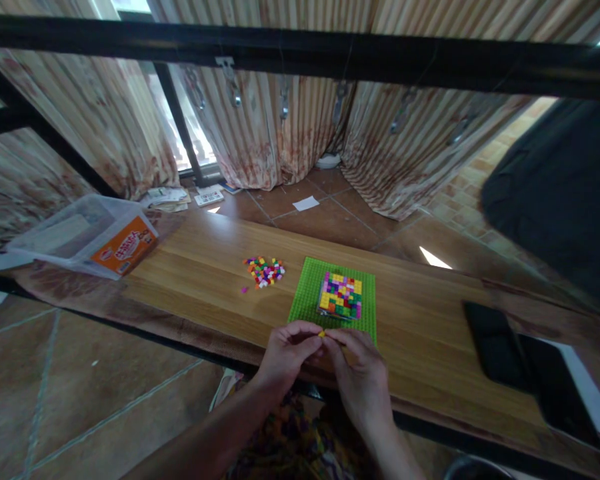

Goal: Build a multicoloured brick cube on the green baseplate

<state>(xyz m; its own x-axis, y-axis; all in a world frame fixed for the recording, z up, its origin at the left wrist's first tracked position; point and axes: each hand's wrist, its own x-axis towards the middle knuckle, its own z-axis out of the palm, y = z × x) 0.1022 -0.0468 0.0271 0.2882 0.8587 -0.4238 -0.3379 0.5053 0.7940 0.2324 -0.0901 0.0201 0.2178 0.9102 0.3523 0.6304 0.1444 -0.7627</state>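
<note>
Between the fingertips of my two hands is a small yellow toy brick [322, 333]. My left hand [291, 350] pinches it from the left, and my right hand [357, 363] pinches it from the right. Both hands are over the near edge of a green studded baseplate [307, 287]. On that plate, just beyond my fingers, stands a block of many-coloured bricks [341, 295] with a mosaic-like top. A loose pile of small coloured bricks [266, 272] lies on the wood to the left, with one magenta brick [245, 290] a little apart from it.
The wooden board [200, 267] carries all of this. A clear plastic bin [80, 233] with an orange label stands at the left end. Two dark flat objects, one a black slab [497, 343], lie at the right. A black bar [300, 57] with hanging clips crosses above.
</note>
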